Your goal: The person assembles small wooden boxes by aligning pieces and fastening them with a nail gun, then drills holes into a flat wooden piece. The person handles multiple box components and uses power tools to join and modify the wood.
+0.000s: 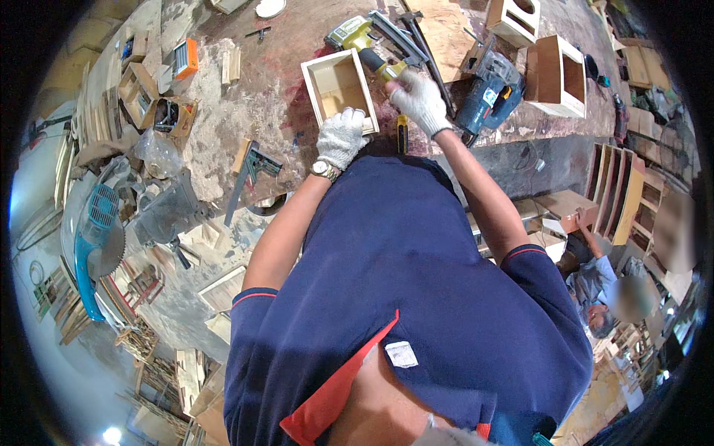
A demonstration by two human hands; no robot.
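Observation:
An open-topped pale wooden box [327,80] lies on the workbench in front of me. My left hand [342,137], in a white knit glove, is closed over the box's near edge. My right hand [420,102], gloved alike, is to the right of the box with its fingers curled. It meets the lower end of a yellow-green and black nail gun [351,35]; whether it grips that tool or something smaller is hidden. A yellow and black screwdriver [402,135] lies between my wrists at the bench's near edge.
A blue power tool [489,98] and two wooden boxes, one with a round hole [513,21], one open-fronted [558,74], stand right. Left are a try square [256,167], an orange box [185,59] and a blue circular-bladed saw [100,215]. Another person [595,286] works at far right.

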